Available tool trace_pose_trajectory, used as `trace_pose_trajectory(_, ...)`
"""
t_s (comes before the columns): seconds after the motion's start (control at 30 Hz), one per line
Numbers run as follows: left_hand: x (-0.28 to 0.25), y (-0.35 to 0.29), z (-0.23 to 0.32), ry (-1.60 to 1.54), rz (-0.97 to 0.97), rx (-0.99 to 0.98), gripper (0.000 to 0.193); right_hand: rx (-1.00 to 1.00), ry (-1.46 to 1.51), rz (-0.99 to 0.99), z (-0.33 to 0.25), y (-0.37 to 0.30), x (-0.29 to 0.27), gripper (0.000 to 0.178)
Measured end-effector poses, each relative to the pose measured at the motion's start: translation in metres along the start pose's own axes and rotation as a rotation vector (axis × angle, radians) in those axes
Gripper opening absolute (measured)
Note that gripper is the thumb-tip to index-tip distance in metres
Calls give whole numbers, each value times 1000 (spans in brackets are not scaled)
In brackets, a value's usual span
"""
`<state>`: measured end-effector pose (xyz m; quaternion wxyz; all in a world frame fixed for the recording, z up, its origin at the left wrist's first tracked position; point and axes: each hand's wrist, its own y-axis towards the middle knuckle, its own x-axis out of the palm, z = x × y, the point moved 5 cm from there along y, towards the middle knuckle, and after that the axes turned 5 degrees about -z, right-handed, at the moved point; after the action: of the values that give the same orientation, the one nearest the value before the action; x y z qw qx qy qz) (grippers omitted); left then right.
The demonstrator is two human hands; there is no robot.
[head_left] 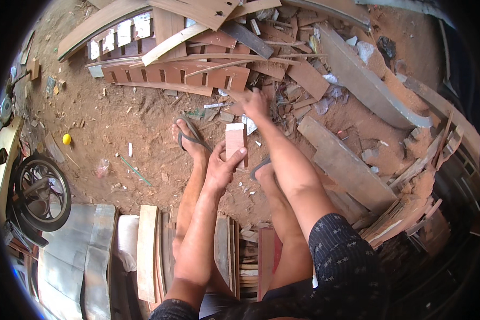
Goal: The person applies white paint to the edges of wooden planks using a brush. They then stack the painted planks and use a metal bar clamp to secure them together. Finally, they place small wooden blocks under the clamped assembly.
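Note:
My left hand (222, 169) is closed around a reddish wooden block (234, 141) with a pale top end. The thumb lies across the block's lower front, and the block stands roughly upright in the grip. Farther out and to the right, my right hand (257, 104) reaches down to the wood scraps (226, 116) beside the pile. Its fingers are smeared by motion, so whether they hold a piece cannot be made out. Just beyond the right hand lies a slotted reddish-brown wooden panel (165, 74), under other boards.
Loose boards (213, 13) heap up at the far side. A long curved plank (365, 80) and a flat board (346, 162) lie to the right. Stacked planks (148, 250) and grey sheet metal (74, 261) are near left, by a wheel (42, 192). A yellow ball (66, 139) rests on the dirt.

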<state>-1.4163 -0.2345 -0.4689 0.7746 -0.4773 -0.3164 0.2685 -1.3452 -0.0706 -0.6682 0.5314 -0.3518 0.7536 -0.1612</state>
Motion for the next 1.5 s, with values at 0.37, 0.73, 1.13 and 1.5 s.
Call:
trace_pose_trajectory(0.37,-27,9,-5,-157,340,48,62,330,840,-285,-57,-68,-61,17)
trace_pose_trajectory(0.73,-21,5,-16,-205,388,69,55,371,1689,-579,-168,102,-177,59)
trace_pose_trajectory(1.13,-23,7,-23,-305,384,140,61,541,899,53,40,46,-66,47)
trace_pose_trajectory(1.5,-16,5,-15,-279,351,116,62,530,1056,-85,30,63,-135,16)
